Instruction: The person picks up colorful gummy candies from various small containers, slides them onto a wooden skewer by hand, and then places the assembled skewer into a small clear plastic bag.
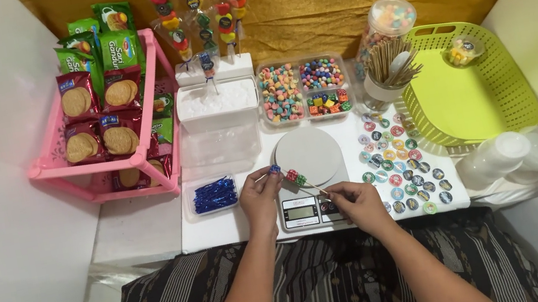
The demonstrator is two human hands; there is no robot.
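A white kitchen scale (307, 155) sits on the surface (224, 231) right behind the hands, with a divided candy tray (303, 89) beyond it, round stickers (401, 168) to the right and a tray of blue twist ties (215, 194) to the left. The small candies are hard to make out. The right hand (359, 203) pinches a thin skewer (309, 183) carrying red and green candies; the left hand (260, 193) pinches a blue candy (275, 169) just beside its tip.

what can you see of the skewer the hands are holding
The skewer is a thin, pale wooden-looking stick, tilted over the round white scale. The right hand pinches its lower end. Red and green candy pieces sit near its upper end, and the left hand holds a blue piece at the tip.
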